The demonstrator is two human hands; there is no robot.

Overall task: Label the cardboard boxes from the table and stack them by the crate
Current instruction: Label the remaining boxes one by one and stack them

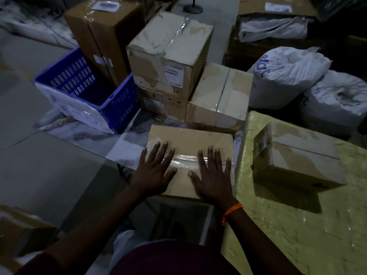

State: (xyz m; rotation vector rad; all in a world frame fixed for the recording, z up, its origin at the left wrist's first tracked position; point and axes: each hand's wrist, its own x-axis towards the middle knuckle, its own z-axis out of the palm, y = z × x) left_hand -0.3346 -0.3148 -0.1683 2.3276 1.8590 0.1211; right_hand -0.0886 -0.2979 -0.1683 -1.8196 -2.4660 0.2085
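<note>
A taped cardboard box [188, 138] lies in front of me, left of the table edge. My left hand [156, 169] and my right hand [213, 173] rest flat on its top with fingers spread, either side of the clear tape seam. A second cardboard box [301, 161] stands on the yellow-green covered table [297, 225] to the right. A blue plastic crate [89, 90] sits on the floor at the left. Beside it stand stacked cardboard boxes [168, 56] and a lower box [218, 98].
A tall brown box [103, 34] stands behind the crate. White filled sacks [288, 74] lie on the floor at the right. Another box [21, 229] is at the lower left. A lamp or stand base [193, 7] is at the top. A small round sticker [158, 117] lies on the floor.
</note>
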